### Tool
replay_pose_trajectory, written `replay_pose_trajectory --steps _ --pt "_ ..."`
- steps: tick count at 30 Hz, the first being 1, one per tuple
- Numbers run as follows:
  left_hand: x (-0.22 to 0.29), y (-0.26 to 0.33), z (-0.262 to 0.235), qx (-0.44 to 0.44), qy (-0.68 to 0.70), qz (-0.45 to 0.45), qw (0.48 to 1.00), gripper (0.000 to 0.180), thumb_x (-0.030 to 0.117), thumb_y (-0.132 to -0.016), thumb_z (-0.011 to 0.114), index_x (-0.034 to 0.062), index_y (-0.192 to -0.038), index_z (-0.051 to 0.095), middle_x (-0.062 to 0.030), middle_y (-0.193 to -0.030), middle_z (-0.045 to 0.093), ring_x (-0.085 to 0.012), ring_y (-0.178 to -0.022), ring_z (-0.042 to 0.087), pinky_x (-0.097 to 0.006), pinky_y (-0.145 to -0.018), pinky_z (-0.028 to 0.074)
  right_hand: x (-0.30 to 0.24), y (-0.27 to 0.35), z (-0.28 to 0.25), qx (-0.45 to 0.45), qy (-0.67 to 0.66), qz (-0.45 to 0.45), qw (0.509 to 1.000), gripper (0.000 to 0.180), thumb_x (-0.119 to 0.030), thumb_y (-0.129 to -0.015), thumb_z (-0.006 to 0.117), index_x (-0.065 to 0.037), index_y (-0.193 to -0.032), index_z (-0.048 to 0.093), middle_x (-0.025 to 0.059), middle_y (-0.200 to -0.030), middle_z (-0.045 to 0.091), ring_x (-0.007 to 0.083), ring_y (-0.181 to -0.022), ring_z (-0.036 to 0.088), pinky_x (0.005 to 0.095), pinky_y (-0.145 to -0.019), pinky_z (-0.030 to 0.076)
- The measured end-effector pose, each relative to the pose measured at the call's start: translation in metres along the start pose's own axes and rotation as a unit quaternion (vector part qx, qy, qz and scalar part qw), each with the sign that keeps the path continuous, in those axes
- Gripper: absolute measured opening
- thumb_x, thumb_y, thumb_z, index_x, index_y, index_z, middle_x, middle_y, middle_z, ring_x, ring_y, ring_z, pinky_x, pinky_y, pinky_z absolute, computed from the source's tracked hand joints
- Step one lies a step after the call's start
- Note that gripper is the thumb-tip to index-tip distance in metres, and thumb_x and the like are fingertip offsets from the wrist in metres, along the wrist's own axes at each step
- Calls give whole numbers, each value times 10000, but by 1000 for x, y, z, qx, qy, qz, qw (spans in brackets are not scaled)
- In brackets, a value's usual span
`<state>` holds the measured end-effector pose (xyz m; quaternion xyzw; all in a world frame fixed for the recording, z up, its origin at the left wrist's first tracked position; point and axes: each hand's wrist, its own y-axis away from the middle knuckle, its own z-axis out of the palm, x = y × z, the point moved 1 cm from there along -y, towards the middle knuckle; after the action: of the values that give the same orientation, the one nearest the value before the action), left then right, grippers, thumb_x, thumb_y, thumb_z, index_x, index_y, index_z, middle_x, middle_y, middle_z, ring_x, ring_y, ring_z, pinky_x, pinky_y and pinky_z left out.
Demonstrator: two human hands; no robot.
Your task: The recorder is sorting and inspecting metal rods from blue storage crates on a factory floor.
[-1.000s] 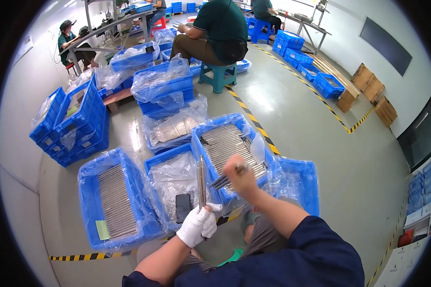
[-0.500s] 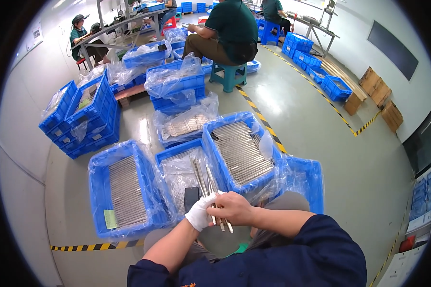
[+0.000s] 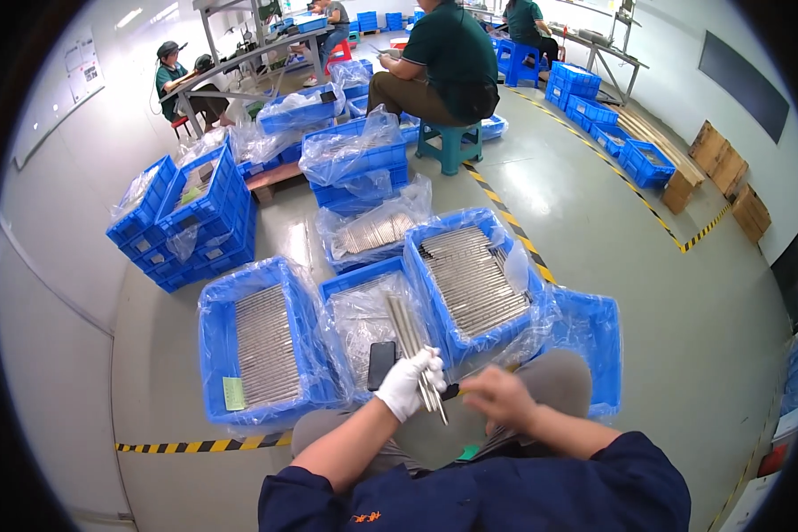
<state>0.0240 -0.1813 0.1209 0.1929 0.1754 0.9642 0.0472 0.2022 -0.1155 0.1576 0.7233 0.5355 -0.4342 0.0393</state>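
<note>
My left hand, in a white glove, is closed around a bundle of slim metal rods held tilted above my lap. Bare and smeared by motion, my right hand hovers apart from the bundle, by my right knee; its fingers are too blurred to read. Beyond the rods, a black phone lies on clear plastic in the middle blue bin. Rows of similar rods fill the left blue bin and the right blue bin, both lined with plastic.
Another blue bin stands by my right knee. Stacked bins rise at the far left, more straight ahead. A person sits on a green stool; others work farther back. Striped tape marks the floor.
My right hand has come off the rods and moved right. The left keeps hold of the bundle, now drawn closer together. The whole view has shifted, so the scene sits farther right.
</note>
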Motion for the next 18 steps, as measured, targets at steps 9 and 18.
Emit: replay_pose_trajectory --steps 9,18 --pt "-98 37 56 -153 -180 -169 957 265 294 -809 592 73 -910 486 -8 -675 480 -100 -569 446 -231 -522 372 42 -120 -53 -237 -446 282 816 325 -249 -898 403 18 -1004 556 -44 -651 392 29 -511 325 164 -453 266" --pt "-103 48 55 -147 -169 -164 961 286 305 -813 582 65 -933 481 -5 -696 474 -100 -598 433 -232 -555 371 15 -85 -24 -537 -391 179 726 349 -306 -883 463 -28 -1081 536 -53 -673 368 40 -597 329 171 -524 294"
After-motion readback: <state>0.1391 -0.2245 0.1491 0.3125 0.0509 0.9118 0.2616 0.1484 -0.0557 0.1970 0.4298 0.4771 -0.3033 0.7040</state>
